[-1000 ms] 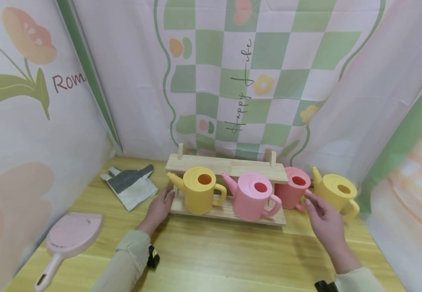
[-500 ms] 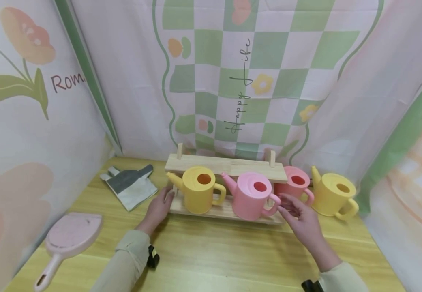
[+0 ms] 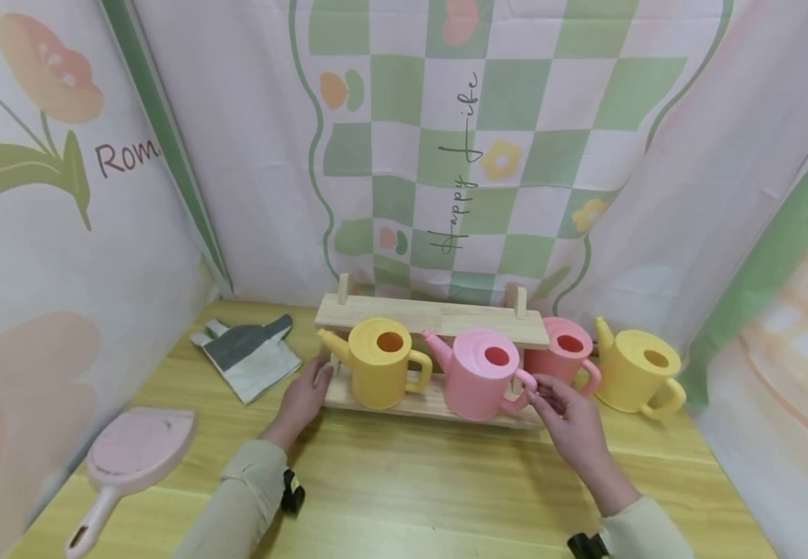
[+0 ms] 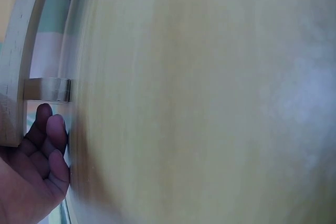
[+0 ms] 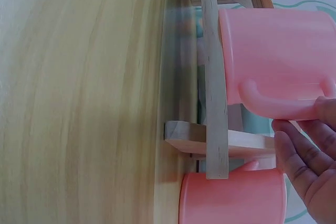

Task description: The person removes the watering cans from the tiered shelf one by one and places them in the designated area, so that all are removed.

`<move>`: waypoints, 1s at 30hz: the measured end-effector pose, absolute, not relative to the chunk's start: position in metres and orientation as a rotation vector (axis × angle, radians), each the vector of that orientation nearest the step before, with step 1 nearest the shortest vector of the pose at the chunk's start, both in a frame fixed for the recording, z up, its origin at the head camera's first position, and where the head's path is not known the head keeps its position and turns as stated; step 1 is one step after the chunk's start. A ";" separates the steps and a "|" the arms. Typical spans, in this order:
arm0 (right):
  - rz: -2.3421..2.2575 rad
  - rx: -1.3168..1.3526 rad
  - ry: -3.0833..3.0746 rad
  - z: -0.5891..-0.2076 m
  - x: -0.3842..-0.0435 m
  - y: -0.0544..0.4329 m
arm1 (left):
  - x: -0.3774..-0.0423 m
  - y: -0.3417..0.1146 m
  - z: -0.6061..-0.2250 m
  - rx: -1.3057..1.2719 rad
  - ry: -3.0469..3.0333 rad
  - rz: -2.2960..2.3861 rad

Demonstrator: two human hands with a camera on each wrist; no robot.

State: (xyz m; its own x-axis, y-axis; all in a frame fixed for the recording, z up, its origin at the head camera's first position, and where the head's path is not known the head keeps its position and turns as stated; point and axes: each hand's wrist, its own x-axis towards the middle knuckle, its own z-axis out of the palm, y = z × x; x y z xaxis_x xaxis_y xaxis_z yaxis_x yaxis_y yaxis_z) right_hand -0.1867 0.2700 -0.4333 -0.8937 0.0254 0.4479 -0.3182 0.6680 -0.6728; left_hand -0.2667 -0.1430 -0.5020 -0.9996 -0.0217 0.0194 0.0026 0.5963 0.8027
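Note:
A two-tier wooden shelf (image 3: 431, 314) stands on the table against the back curtain. On its lower board sit a yellow watering can (image 3: 376, 380) and a pink watering can (image 3: 476, 384), both upright with spouts to the left. My left hand (image 3: 306, 394) grips the left end of that board, its fingers curled under the wood in the left wrist view. With thumb and fingers, my right hand (image 3: 571, 419) pinches the handle of the pink can, seen closer in the right wrist view as a curved handle (image 5: 273, 107).
Right of the shelf stand a coral-pink watering can (image 3: 542, 363), partly behind the shelf end, and another yellow watering can (image 3: 627, 376). A grey-and-white glove (image 3: 253, 365) lies left of the shelf. Nearer on the left is a pink dustpan (image 3: 140, 450).
My right hand has moved left from beside the coral-pink can's handle to the pink can's handle and now pinches it. The left hand stays on the shelf end.

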 end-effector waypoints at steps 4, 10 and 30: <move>1.075 0.211 -2.480 -0.434 -0.186 0.270 | -0.267 -0.143 -0.502 0.015 -2.781 -1.392; 1.047 0.221 -2.471 -0.433 -0.183 0.270 | -0.266 -0.142 -0.502 0.012 -2.778 -1.392; 1.140 0.189 -2.298 -0.433 -0.164 0.287 | -0.266 -0.143 -0.502 0.006 -2.774 -1.401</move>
